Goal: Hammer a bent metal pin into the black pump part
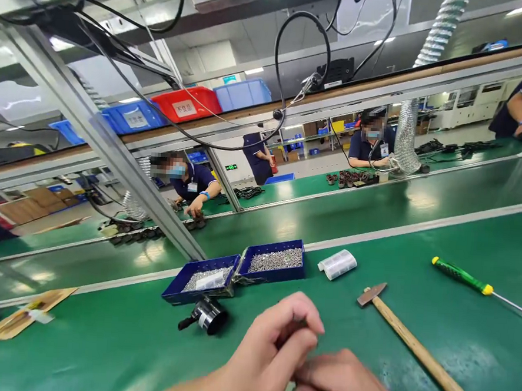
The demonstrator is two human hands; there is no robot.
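From the person's place, the left hand (273, 347) and right hand (347, 381) are nearest, close together at six o'clock over the green desk (101, 351). The left fingers curl in toward the thumb; the right hand is bent and blurred. Whether either grip has anything in it, I cannot tell.

Clock directions now run from the hands. The hammer (428, 357) is nearest the right hand, apart from it, its head past one o'clock and its wooden handle slanting from there toward half past four. The black part (209, 316), nearest the left hand, lies between nine and ten.

Just beyond that, at ten, the left tray (180, 288) holds small metal pieces and a white slip; the right tray (278, 274), beside it at eleven, holds more pieces. Curled paper (339, 264) lies near twelve, the screwdriver (462, 276) at two.

Farther off, a masked worker (195, 179) leans in near eleven, one hand on dark parts (194, 222). Another worker (363, 148) is past twelve, beside a silver hose (407, 133).
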